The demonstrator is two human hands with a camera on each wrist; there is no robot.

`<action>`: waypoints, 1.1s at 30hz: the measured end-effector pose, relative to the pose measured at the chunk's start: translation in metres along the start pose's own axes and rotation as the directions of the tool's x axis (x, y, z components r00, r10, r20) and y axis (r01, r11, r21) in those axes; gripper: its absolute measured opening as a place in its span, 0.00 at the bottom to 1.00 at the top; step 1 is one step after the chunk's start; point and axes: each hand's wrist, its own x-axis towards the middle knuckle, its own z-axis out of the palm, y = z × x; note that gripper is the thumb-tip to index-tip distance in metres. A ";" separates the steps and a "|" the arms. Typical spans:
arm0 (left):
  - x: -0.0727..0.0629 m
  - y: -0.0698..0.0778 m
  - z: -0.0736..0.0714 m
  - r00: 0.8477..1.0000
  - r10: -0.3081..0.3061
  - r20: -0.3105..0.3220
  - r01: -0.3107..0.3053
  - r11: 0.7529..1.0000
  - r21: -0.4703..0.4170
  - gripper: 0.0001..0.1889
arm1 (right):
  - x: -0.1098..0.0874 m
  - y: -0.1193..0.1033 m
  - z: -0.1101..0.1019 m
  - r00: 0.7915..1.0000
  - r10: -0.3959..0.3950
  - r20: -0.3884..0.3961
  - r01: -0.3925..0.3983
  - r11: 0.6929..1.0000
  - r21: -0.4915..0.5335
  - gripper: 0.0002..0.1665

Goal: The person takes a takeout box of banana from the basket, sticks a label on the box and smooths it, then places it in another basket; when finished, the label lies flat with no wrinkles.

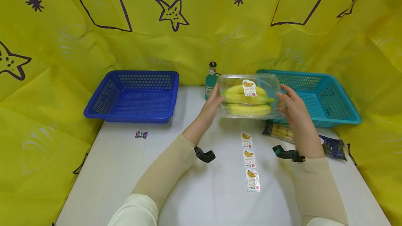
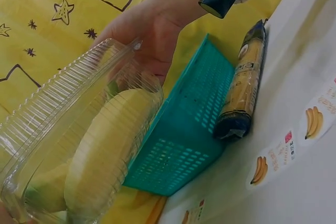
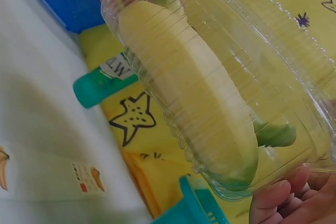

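A clear plastic clamshell box [image 1: 251, 112] with yellow bananas [image 1: 248, 95] inside is held up above the table by both hands. On its lid sits a white banana sticker [image 1: 249, 88]. My left hand [image 1: 211, 106] grips the box's left end, thumb on the near side. At the opposite end my right hand [image 1: 293, 106] holds it, with thumb and fingers [image 3: 270, 198] at the edge. In the left wrist view the green-tipped bananas [image 2: 107, 145] show through the ribbed plastic. Below the box, a column of three banana stickers [image 1: 249, 159] lies on the white table.
A blue basket [image 1: 141, 116] stands at the back left, a teal basket [image 1: 337, 97] at the back right. Between them is a teal bottle [image 1: 209, 83], partly behind the box. A small wrapped candy [image 1: 141, 134] lies left; a noodle-like pack [image 2: 247, 77] and a purple pack [image 1: 334, 147] lie right.
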 end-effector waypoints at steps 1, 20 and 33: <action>0.003 0.001 0.002 1.000 -0.003 0.000 0.003 1.000 0.003 0.37 | 0.001 0.000 -0.003 1.000 0.002 -0.011 -0.001 1.000 0.016 0.41; 0.047 0.017 0.052 0.997 -0.061 -0.035 0.065 0.992 0.110 0.36 | 0.021 0.006 -0.063 0.997 -0.067 -0.022 0.070 0.892 0.447 0.36; 0.055 0.022 0.084 0.998 -0.067 0.018 0.061 0.971 0.230 0.36 | 0.033 0.010 -0.104 0.997 -0.082 -0.016 0.080 0.881 0.466 0.28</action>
